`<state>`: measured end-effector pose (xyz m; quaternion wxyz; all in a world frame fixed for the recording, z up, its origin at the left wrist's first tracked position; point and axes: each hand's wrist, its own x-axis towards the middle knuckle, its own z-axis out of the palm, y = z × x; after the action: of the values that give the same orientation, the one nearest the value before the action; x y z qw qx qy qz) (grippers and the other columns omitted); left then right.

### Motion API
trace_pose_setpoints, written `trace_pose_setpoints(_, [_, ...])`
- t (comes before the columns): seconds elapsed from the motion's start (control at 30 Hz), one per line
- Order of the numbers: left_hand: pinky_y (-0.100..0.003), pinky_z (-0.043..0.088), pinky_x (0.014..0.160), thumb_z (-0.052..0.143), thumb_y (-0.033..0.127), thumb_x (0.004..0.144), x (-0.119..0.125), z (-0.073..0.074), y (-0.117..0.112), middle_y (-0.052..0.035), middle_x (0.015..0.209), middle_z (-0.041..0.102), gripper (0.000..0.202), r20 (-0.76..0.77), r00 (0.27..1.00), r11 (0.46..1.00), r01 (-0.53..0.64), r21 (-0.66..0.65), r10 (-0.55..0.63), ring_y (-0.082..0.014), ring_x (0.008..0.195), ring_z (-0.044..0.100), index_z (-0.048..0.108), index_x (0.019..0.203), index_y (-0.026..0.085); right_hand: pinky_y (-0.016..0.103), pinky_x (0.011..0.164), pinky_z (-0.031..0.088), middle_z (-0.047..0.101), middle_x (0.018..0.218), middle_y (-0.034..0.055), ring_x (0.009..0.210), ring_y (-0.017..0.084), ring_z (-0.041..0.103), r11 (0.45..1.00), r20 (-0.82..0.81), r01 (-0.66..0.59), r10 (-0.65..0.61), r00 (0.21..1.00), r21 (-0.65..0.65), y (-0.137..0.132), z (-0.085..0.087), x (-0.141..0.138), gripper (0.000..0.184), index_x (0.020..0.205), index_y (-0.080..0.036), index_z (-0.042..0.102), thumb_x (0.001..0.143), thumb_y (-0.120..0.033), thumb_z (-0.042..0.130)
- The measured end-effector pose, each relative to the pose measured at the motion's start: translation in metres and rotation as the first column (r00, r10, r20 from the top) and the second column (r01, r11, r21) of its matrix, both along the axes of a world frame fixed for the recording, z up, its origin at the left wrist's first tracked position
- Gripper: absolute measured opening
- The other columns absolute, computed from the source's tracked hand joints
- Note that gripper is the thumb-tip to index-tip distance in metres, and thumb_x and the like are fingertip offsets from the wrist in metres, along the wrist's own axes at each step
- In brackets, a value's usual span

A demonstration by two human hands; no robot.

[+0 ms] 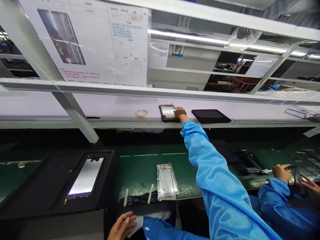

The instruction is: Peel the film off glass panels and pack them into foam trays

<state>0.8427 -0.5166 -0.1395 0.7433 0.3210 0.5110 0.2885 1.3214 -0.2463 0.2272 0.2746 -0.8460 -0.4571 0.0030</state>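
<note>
My right hand [180, 112] reaches far forward to the raised white shelf. Its curled fingers grip the right side of a display panel [168, 111] on top of a small stack there. What the fingertips do under the edge is hidden. My left hand [123, 226] is low at the bottom edge, fingers loosely bent and apart, with nothing in it. Beyond it, a stack of display panels [166, 183] in clear film lies at the green bench's front edge. Farther left, another display panel [86, 176], bright and with gold flex tabs, rests on a black mat [32, 190].
A tape roll [142, 113] and a black tray [210, 116] flank the shelf stack. A shelf post [76, 115] slants down at left. An instruction sheet [100, 43] hangs above. To the right, a co-worker's hands [282, 173] hold a dark panel near several others [253, 161].
</note>
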Motion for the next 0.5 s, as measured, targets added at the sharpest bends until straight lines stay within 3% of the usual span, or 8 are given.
trace_pose_setpoints(0.07, [-0.053,0.055,0.1,0.083,0.077,0.048,-0.001,0.02,0.0,-0.0095,0.099,0.083,0.067,0.009,1.0,0.999,0.007,0.045,-0.008,-0.038,0.102,0.075,0.076,0.093,0.028,0.056,0.109,0.04,0.058,0.134,0.0254,0.13,0.036,0.049,0.994,0.079,-0.018,0.009,0.997,0.11,-0.014,-0.013,-0.005,0.035,0.121,-0.007,0.067,0.091,-0.025,0.062])
trace_pose_setpoints(0.13, [-0.049,0.057,0.095,0.085,0.072,0.053,-0.003,0.038,0.0,-0.0134,0.101,0.082,0.068,0.01,1.0,0.998,-0.005,0.07,0.004,-0.0351,0.097,0.076,0.075,0.098,0.021,0.053,0.112,0.038,0.056,0.138,0.0226,0.132,0.032,0.047,0.939,0.18,-0.162,0.11,0.977,0.305,-0.04,-0.046,-0.015,0.037,0.129,-0.009,0.062,0.094,-0.023,0.057])
trace_pose_setpoints(0.17, [-0.046,0.057,0.093,0.085,0.069,0.055,-0.004,0.044,0.0,-0.0145,0.102,0.081,0.068,0.015,1.0,0.997,-0.004,0.072,0.003,-0.0332,0.096,0.077,0.074,0.099,0.019,0.05,0.113,0.038,0.056,0.139,0.0206,0.131,0.029,0.048,0.885,0.219,-0.26,0.186,0.958,0.386,-0.059,-0.072,-0.023,0.038,0.132,-0.01,0.06,0.096,-0.022,0.054])
trace_pose_setpoints(0.23, [-0.041,0.057,0.088,0.086,0.066,0.057,-0.008,0.05,0.002,-0.0145,0.102,0.081,0.066,0.023,1.0,0.998,0.002,0.066,-0.004,-0.0295,0.093,0.076,0.073,0.101,0.017,0.044,0.113,0.041,0.059,0.137,0.0167,0.129,0.023,0.052,0.798,0.227,-0.425,0.36,0.905,0.427,-0.106,-0.14,-0.048,0.038,0.135,-0.014,0.058,0.1,-0.022,0.048])
trace_pose_setpoints(0.3, [-0.037,0.057,0.085,0.086,0.064,0.06,-0.015,0.05,0.003,-0.0132,0.102,0.081,0.063,0.031,0.999,0.998,0.017,0.057,-0.019,-0.0268,0.092,0.076,0.073,0.101,0.017,0.042,0.111,0.044,0.063,0.134,0.015,0.124,0.022,0.057,0.81,0.099,-0.524,0.517,0.85,0.264,-0.158,-0.222,-0.082,0.04,0.136,-0.016,0.059,0.098,-0.02,0.05])
trace_pose_setpoints(0.37, [-0.036,0.056,0.085,0.086,0.062,0.063,-0.021,0.047,0.004,-0.0121,0.102,0.081,0.06,0.045,0.998,0.998,0.046,0.048,-0.048,-0.0252,0.092,0.076,0.074,0.102,0.018,0.045,0.113,0.043,0.06,0.141,0.0187,0.13,0.026,0.056,0.821,-0.089,-0.566,0.56,0.824,-0.072,-0.206,-0.305,-0.117,0.052,0.14,-0.014,0.057,0.088,-0.013,0.059])
trace_pose_setpoints(0.43, [-0.035,0.056,0.084,0.086,0.061,0.064,-0.027,0.043,0.004,-0.0116,0.102,0.081,0.059,0.058,0.996,0.997,0.069,0.04,-0.072,-0.0241,0.091,0.075,0.074,0.102,0.018,0.049,0.117,0.038,0.047,0.153,0.025,0.143,0.033,0.045,0.748,-0.17,-0.53,0.508,0.844,-0.399,-0.241,-0.374,-0.148,0.069,0.147,-0.012,0.051,0.08,-0.009,0.068])
trace_pose_setpoints(0.5, [-0.035,0.056,0.084,0.086,0.061,0.064,-0.032,0.039,0.003,-0.0117,0.102,0.08,0.058,0.063,0.994,0.996,0.088,0.033,-0.09,-0.0235,0.089,0.075,0.074,0.101,0.017,0.054,0.12,0.031,0.031,0.163,0.0263,0.152,0.04,0.029,0.653,-0.126,-0.474,0.506,0.854,-0.59,-0.261,-0.423,-0.168,0.084,0.154,-0.013,0.043,0.075,-0.009,0.074])
